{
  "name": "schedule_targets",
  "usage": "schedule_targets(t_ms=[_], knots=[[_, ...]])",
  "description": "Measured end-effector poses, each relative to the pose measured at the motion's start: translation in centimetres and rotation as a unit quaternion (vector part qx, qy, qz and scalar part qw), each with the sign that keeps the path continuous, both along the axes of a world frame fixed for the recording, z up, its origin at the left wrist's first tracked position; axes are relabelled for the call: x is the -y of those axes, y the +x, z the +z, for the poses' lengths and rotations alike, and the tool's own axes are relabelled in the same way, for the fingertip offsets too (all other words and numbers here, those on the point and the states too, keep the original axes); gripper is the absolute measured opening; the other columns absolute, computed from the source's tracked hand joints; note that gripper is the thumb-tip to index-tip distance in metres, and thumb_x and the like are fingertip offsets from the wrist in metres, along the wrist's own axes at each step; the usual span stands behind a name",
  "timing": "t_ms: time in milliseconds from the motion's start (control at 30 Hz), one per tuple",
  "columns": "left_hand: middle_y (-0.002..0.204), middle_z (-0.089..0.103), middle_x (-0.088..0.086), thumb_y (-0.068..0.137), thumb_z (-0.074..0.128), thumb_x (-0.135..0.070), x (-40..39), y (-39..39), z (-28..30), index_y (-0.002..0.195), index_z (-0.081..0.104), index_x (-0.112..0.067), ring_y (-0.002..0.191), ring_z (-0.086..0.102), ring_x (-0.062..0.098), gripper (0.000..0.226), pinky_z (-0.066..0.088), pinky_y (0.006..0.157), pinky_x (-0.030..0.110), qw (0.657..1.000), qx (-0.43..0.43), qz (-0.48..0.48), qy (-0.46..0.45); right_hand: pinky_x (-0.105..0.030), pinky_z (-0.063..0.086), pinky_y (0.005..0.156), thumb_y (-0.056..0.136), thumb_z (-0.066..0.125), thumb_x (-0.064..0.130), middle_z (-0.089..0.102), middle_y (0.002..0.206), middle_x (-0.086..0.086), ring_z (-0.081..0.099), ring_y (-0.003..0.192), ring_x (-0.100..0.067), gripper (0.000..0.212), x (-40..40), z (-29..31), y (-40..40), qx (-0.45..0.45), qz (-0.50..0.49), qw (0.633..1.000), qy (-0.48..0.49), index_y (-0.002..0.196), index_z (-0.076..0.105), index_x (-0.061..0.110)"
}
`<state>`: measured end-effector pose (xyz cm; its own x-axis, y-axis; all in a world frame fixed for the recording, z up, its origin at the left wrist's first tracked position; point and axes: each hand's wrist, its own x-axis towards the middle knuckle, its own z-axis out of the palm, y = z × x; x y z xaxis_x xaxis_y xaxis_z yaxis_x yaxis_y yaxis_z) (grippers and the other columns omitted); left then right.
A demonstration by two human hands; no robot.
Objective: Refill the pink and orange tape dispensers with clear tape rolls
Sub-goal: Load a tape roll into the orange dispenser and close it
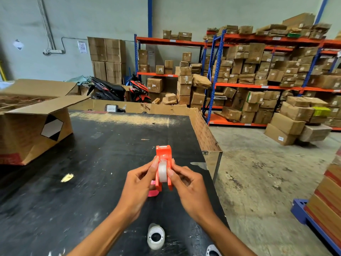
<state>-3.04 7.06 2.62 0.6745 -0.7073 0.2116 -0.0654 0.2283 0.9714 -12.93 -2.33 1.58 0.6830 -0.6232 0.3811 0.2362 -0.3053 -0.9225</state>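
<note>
Orange dispenser (163,164): held upright above the black worktop (92,163), right of centre, cutter end pointing toward 12 o'clock.
Clear tape roll (163,171): seated between the orange dispenser's two side walls, its rim facing the camera.
Left hand (140,183): grip closed on the dispenser's left wall, thumb pressed against the roll's left edge.
Right hand (186,183): grip closed on the dispenser's right wall, thumb at the roll's right edge.
Pink dispenser (153,192): on the worktop just below the orange one, at 6 o'clock of it; mostly hidden by the left hand, so its fill cannot be told.
Spare roll (156,236): lies on the worktop at 6 o'clock of the hands, between the forearms, core hole facing up.
Second spare roll (212,251): at 5 o'clock, cut by the bottom edge.
Open cardboard box (33,130): on the worktop at 10 o'clock, flaps spread, well apart from the hands.
</note>
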Motion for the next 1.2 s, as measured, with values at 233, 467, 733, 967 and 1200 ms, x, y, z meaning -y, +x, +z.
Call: schedule_targets(t_ms=[233, 467, 733, 967, 1200], knots=[[0.092, 0.078, -0.010, 0.087, 0.058, -0.027, 0.3, -0.3, -0.4, 0.118, 0.066, -0.016, 0.079, 0.070, 0.003, 0.034, 0.057, 0.065, 0.022, 1.000, -0.001, 0.028, 0.001, -0.027, 0.052, 0.077, 0.079, 0.067, 0.037, 0.063, 0.096, 0.004, 0.061, 0.088, -0.008, 0.021, 1.9, 2.5, -0.8, -0.044, -0.060, 0.991, -0.114, 0.100, 0.071, 0.034], [0.101, 0.077, 0.003, 0.085, 0.058, -0.028, 0.1, -0.8, -0.4, 0.120, 0.065, -0.015, 0.085, 0.069, 0.006, 0.038, 0.058, 0.065, 0.020, 0.999, 0.030, 0.003, 0.016, -0.019, 0.040, 0.067, 0.076, 0.075, 0.025, 0.057, 0.085, 0.002, 0.047, 0.070, -0.003, 0.006, 2.6, 3.9, -1.4, -0.119, -0.004, 0.984, -0.136, 0.081, 0.075, 0.021], [0.100, 0.077, -0.006, 0.089, 0.054, -0.031, -0.9, -1.2, -0.3, 0.111, 0.068, -0.033, 0.085, 0.067, 0.008, 0.026, 0.057, 0.076, 0.031, 0.998, 0.052, -0.018, 0.041, -0.017, 0.048, 0.065, 0.079, 0.073, 0.020, 0.065, 0.090, -0.002, 0.057, 0.073, -0.001, 0.005, 3.1, 6.6, -1.0, -0.070, -0.068, 0.984, -0.151, 0.079, 0.071, 0.015], [0.100, 0.074, 0.013, 0.073, 0.061, -0.046, -1.0, -2.0, 0.2, 0.116, 0.067, -0.028, 0.080, 0.068, 0.013, 0.047, 0.056, 0.061, 0.025, 0.998, 0.014, -0.046, 0.044, -0.037, 0.056, 0.078, 0.081, 0.071, 0.018, 0.073, 0.090, -0.012, 0.067, 0.084, -0.022, 0.010, 3.6, 6.6, 0.0, -0.113, -0.048, 0.987, -0.104, 0.082, 0.072, 0.009], [0.099, 0.069, 0.025, 0.070, 0.072, -0.031, -1.0, -1.6, 0.1, 0.117, 0.067, -0.024, 0.081, 0.064, 0.026, 0.047, 0.054, 0.078, 0.053, 0.998, 0.008, -0.050, 0.026, -0.033, 0.056, 0.078, 0.081, 0.069, 0.010, 0.073, 0.087, -0.017, 0.067, 0.080, -0.022, 0.009, 3.9, 6.6, 0.3, -0.133, -0.029, 0.991, 0.001, 0.074, 0.069, 0.006]])
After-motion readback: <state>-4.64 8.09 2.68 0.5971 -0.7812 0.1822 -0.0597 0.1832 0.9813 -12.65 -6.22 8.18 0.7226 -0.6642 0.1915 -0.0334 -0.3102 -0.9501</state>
